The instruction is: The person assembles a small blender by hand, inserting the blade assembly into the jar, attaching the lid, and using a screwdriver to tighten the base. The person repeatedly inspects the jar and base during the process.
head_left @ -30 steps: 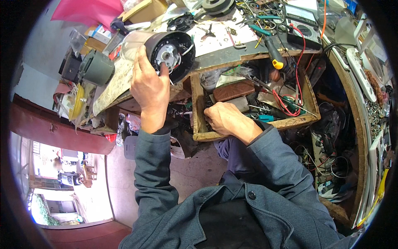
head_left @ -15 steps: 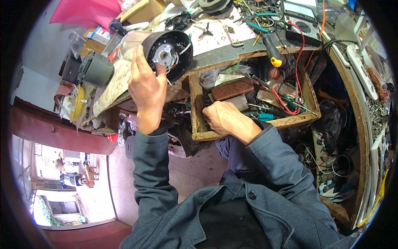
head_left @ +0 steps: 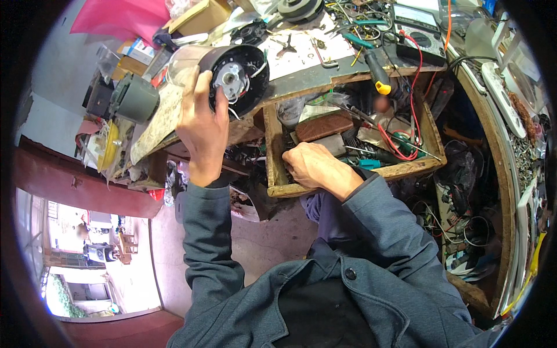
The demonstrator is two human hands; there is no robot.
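Observation:
A black cylindrical motor housing (head_left: 259, 87) lies on its side at the bench's front edge, its open end showing a silver motor plate (head_left: 234, 81) and loose white wires. My left hand (head_left: 203, 124) grips the near rim, with the thumb by the open end and the fingers along the outside. Below and to the right, my right hand (head_left: 319, 165) reaches into an open wooden drawer (head_left: 360, 178). Its fingers curl down at the drawer's left side, and whatever they hold, if anything, is hidden. Beside it in the drawer lie a brown block (head_left: 325, 124) and several tools.
On the bench sit a multimeter (head_left: 420, 43) with a red lead, a screwdriver (head_left: 378, 72) with a yellow-tipped handle, a hex key (head_left: 325, 61) and a dark round part (head_left: 299, 8). A grey-green container (head_left: 133, 97) stands at left. Shelves of cluttered parts line the right.
My left hand has shifted slightly left and its fingers have moved on the housing's rim. My right hand stays in the drawer, almost unmoved.

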